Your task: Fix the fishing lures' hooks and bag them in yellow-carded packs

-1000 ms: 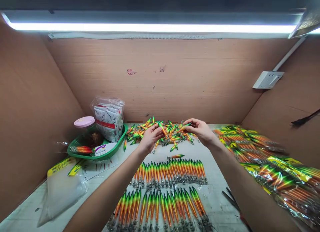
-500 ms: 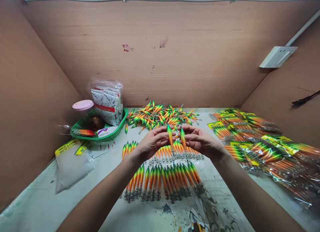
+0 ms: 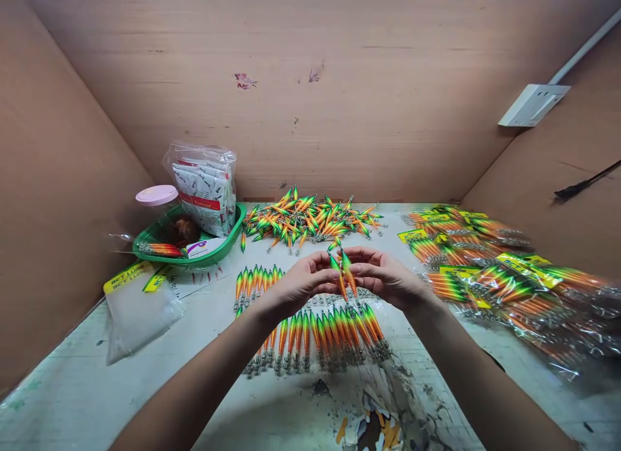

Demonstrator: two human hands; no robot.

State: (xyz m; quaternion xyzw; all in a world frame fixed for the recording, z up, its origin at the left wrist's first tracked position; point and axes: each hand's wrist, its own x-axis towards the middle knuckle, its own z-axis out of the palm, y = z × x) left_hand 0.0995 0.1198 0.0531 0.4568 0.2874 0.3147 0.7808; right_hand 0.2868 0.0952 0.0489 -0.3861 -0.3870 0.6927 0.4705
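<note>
Between the fingertips of my left hand [image 3: 313,279] is a green-and-orange fishing lure [image 3: 338,276], held upright with its green end on top. My right hand [image 3: 373,274] pinches a second fishing lure [image 3: 348,274] close beside it; the two lures nearly touch. Under my hands, lures lie side by side in two rows on the table. The front row [image 3: 310,338] has its metal hook ends toward me. Part of the back row [image 3: 255,283] is hidden by my hands. Behind them spreads a loose pile of lures [image 3: 310,221].
At the left stands a green basket [image 3: 223,249] with a bag of printed packets [image 3: 204,195] and a pink-lidded jar [image 3: 156,195]. Clear plastic bags [image 3: 140,315] lie before it. Bagged lures [image 3: 528,296] are heaped at right. Wooden panels [image 3: 339,114] enclose the table.
The two lures have come closer together, and the left one has moved slightly right. The whole view has shifted a little as the head tilted down.
</note>
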